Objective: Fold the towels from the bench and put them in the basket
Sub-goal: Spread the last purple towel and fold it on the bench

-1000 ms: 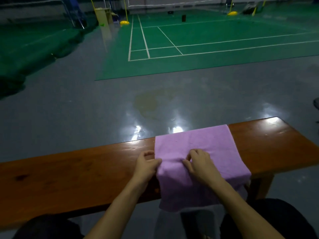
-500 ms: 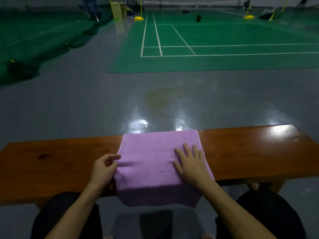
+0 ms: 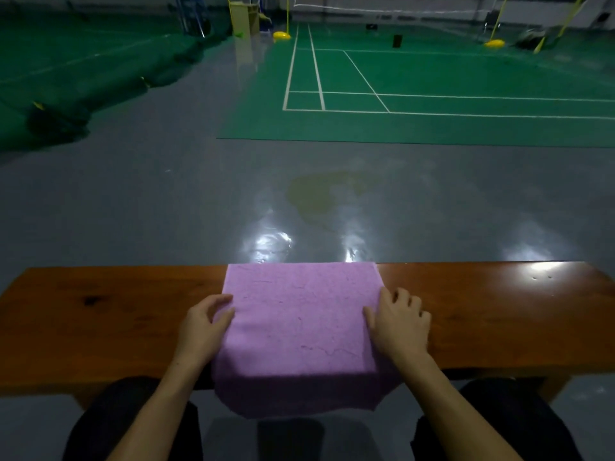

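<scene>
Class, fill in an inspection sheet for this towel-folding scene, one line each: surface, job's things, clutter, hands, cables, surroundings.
Surface: wooden bench, glossy, with a dark knot near its left end.
Job's things: purple towel lies flat across the bench, its near edge hanging over the front; basket not in view.
Clutter: nothing seen.
Hands: left hand pinches the towel's left edge; right hand rests at its right edge, fingers spread on the wood.
Cables: nothing seen.
Surroundings: shiny grey floor, green court with white lines, yellow post bases.

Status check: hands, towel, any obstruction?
Left hand pinching pink towel's left edge. Right hand flat at its right edge. Towel overhangs bench front. Nothing blocking; no basket visible.
</scene>
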Available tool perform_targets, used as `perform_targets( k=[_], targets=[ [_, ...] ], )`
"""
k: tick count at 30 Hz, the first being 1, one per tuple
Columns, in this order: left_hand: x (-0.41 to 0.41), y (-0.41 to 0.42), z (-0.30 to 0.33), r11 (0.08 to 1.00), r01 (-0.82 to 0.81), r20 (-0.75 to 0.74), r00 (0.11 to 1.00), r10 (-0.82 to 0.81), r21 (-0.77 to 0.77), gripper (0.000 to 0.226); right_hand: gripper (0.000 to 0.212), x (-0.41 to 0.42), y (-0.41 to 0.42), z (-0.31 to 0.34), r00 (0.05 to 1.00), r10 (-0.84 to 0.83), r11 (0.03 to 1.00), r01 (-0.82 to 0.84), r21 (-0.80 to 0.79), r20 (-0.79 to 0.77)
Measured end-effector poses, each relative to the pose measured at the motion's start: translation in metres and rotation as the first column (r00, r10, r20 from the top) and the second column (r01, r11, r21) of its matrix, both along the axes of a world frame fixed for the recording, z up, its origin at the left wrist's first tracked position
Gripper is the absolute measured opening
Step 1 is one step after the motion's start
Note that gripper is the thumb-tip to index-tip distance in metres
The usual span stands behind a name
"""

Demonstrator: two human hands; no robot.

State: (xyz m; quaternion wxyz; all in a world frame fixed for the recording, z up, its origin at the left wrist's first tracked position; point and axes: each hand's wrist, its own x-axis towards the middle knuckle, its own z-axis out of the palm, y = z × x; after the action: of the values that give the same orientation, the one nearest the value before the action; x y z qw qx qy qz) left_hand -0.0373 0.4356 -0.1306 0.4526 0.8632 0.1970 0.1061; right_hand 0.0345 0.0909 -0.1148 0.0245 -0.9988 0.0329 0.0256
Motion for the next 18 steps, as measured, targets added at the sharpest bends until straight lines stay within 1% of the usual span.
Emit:
perform_targets(
  k=[1, 2, 4, 5, 7, 9, 10, 11, 12, 14, 18],
  targets=[
    [-0.001, 0.0, 0.001, 1.0, -0.022, 0.004, 1.0, 0.022, -0.002, 0.028, 0.052, 0.002, -0.006, 0.002, 0.999, -0.043, 0.999, 0.043, 0.01, 0.024],
    [-0.002, -0.002, 0.003, 0.999, -0.038, 0.008, 0.999, 0.039, -0.008, 0.026, 0.048, 0.003, -0.012, 0.004, 0.997, -0.076, 0.996, 0.075, 0.052, 0.028],
    [-0.002, -0.003, 0.004, 0.998, -0.055, 0.003, 0.998, 0.055, -0.019, 0.025, 0.036, 0.003, -0.02, 0.009, 0.993, -0.116, 0.972, 0.118, 0.205, -0.021],
    [-0.001, -0.003, 0.005, 0.998, -0.052, -0.002, 0.999, 0.052, -0.038, 0.024, 0.031, 0.003, -0.023, 0.01, 0.992, -0.11, 0.956, 0.124, 0.266, -0.067],
    [0.001, -0.004, 0.006, 0.991, -0.036, -0.013, 0.999, 0.034, -0.127, 0.023, 0.025, 0.001, -0.025, 0.011, 0.989, -0.071, 0.937, 0.109, 0.332, -0.126],
    [0.001, -0.007, 0.01, 0.972, 0.0, -0.015, 1.0, -0.004, -0.233, 0.021, 0.023, -0.001, -0.025, 0.012, 0.989, -0.043, 0.912, 0.097, 0.399, -0.142],
    [0.001, -0.009, 0.012, 0.965, 0.021, -0.015, 1.0, -0.026, -0.263, 0.021, 0.022, -0.002, -0.025, 0.015, 0.989, -0.038, 0.876, 0.1, 0.471, -0.14],
    [0.0, -0.011, 0.013, 0.957, 0.034, -0.017, 0.999, -0.041, -0.287, 0.021, 0.021, -0.002, -0.025, 0.017, 0.99, -0.035, 0.819, 0.107, 0.564, -0.136],
    [-0.001, -0.011, 0.013, 0.953, 0.04, -0.016, 0.999, -0.047, -0.299, 0.021, 0.021, -0.004, -0.025, 0.02, 0.991, -0.037, 0.742, 0.115, 0.661, -0.131],
    [-0.001, -0.011, 0.015, 0.945, 0.031, 0.013, 1.0, -0.028, -0.325, 0.019, 0.023, -0.006, -0.026, 0.026, 0.991, -0.056, 0.592, 0.13, 0.795, -0.121],
    [-0.003, -0.015, 0.021, 0.914, 0.004, 0.085, 0.996, 0.034, -0.406, 0.015, 0.025, -0.01, -0.035, 0.025, 0.976, -0.071, 0.317, 0.219, 0.923, -0.207]
  ],
)
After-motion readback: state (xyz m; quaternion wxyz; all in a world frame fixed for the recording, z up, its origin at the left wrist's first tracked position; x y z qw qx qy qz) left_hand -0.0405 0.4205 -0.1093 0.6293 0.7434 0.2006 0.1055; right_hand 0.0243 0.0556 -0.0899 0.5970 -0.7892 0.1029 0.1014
